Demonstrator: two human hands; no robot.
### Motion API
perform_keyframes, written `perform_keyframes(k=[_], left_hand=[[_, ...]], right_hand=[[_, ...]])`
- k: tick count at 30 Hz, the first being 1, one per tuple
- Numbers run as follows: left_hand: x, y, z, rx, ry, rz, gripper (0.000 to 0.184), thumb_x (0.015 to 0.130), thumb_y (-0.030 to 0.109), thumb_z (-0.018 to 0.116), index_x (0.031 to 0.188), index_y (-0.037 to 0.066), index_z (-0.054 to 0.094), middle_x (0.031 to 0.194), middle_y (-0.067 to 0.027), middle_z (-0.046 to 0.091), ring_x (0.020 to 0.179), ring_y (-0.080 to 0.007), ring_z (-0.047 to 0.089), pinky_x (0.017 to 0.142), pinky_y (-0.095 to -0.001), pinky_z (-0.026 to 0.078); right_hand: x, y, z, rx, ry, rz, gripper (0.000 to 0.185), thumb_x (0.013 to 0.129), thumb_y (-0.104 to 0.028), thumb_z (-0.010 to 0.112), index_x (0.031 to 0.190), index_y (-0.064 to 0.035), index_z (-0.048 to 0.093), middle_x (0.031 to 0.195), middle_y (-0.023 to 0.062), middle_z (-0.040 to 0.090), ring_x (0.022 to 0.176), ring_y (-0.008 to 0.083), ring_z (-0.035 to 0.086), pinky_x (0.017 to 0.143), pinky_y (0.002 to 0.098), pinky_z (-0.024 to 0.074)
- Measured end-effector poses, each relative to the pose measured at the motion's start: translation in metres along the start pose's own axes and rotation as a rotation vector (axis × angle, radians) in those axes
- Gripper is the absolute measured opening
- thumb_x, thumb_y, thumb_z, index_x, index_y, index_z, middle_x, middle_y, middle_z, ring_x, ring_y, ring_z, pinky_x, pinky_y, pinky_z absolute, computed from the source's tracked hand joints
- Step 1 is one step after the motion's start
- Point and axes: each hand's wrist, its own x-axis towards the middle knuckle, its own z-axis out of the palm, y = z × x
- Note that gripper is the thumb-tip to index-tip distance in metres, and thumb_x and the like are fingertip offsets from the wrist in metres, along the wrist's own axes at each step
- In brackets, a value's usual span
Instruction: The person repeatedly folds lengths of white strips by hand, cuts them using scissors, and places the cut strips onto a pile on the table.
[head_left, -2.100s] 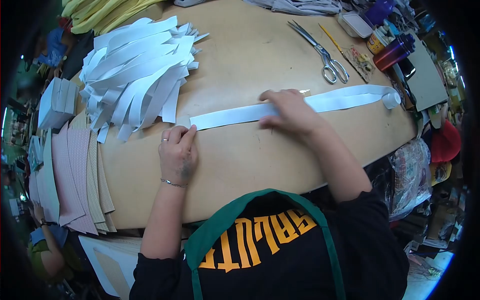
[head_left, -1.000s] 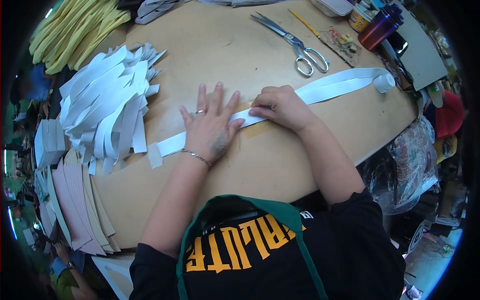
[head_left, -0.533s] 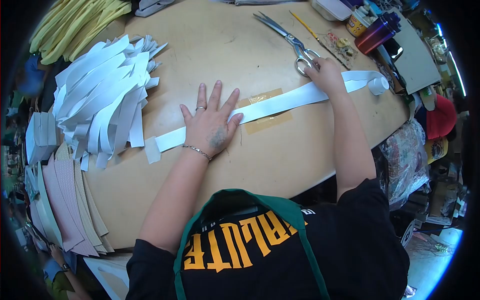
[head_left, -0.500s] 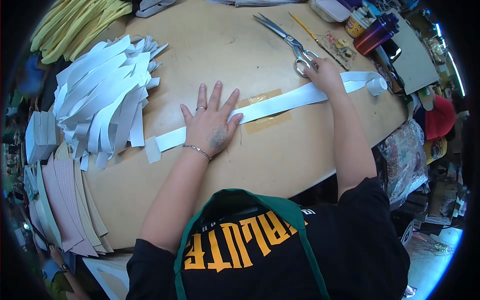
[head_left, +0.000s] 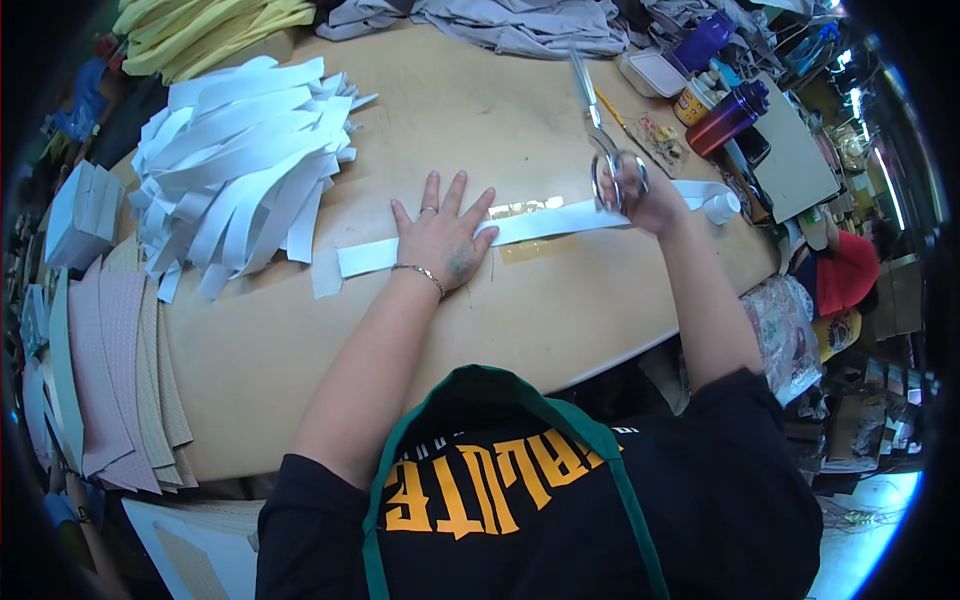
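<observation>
A long white strip lies across the table, with a small roll at its right end. My left hand rests flat on the strip, fingers spread. In my right hand are metal scissors, fingers around the handles, blades pointing away from me. They are lifted over the strip's right part. Brown tape shows on the table under the strip, and a pale tape piece sits by its left end.
Cut white strips are heaped at left, near yellow cloth and pink patterned sheets. Grey cloth lies at the far edge. A yellow brush, a purple-red bottle and a white box stand or lie at right.
My right hand has picked the scissors up from the table and brought them nearer the strip. My left hand stays flat on the strip. The whole view has shifted slightly.
</observation>
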Motion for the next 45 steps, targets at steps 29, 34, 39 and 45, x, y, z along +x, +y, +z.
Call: perform_keyframes(k=[29, 34, 39, 45], left_hand=[[0.001, -0.001, 0.005, 0.071, 0.024, 0.007, 0.051, 0.094, 0.05, 0.033, 0.142, 0.035, 0.029, 0.153, -0.003, 0.018, 0.141, -0.0308, 0.011, 0.103, -0.0692, 0.016], [0.001, -0.002, 0.005, 0.061, 0.031, 0.012, 0.05, 0.094, 0.05, 0.033, 0.142, 0.035, 0.03, 0.153, -0.0032, 0.018, 0.141, -0.0311, 0.012, 0.103, -0.0694, 0.015], [0.001, -0.002, 0.006, 0.05, 0.044, 0.013, 0.05, 0.094, 0.05, 0.033, 0.142, 0.035, 0.031, 0.153, -0.0034, 0.018, 0.141, -0.0314, 0.012, 0.103, -0.0694, 0.015], [0.001, -0.002, 0.008, 0.016, 0.052, 0.013, 0.049, 0.094, 0.048, 0.033, 0.141, 0.033, 0.033, 0.153, -0.0028, 0.019, 0.141, -0.0305, 0.011, 0.105, -0.0681, 0.012]], right_hand=[[-0.179, 0.1, 0.112, -0.317, 0.086, 0.54, 0.062, 0.082, -0.069, 0.047, 0.083, -0.0074, 0.051, 0.061, 0.0025, 0.052, 0.054, 0.0104, 0.051, 0.05, 0.0227, 0.0401], [-0.157, 0.091, 0.119, -0.414, 0.11, 0.528, 0.069, 0.077, -0.075, 0.047, 0.079, -0.0066, 0.049, 0.058, 0.0023, 0.049, 0.051, 0.0106, 0.052, 0.05, 0.0228, 0.0449], [-0.145, 0.09, 0.12, -0.452, 0.135, 0.557, 0.072, 0.075, -0.078, 0.046, 0.08, -0.0065, 0.051, 0.058, 0.0026, 0.05, 0.049, 0.0103, 0.052, 0.049, 0.0216, 0.0446], [-0.139, 0.091, 0.122, -0.449, 0.181, 0.566, 0.072, 0.074, -0.078, 0.047, 0.077, -0.0065, 0.052, 0.057, 0.0018, 0.05, 0.048, 0.0094, 0.052, 0.048, 0.0211, 0.0445]])
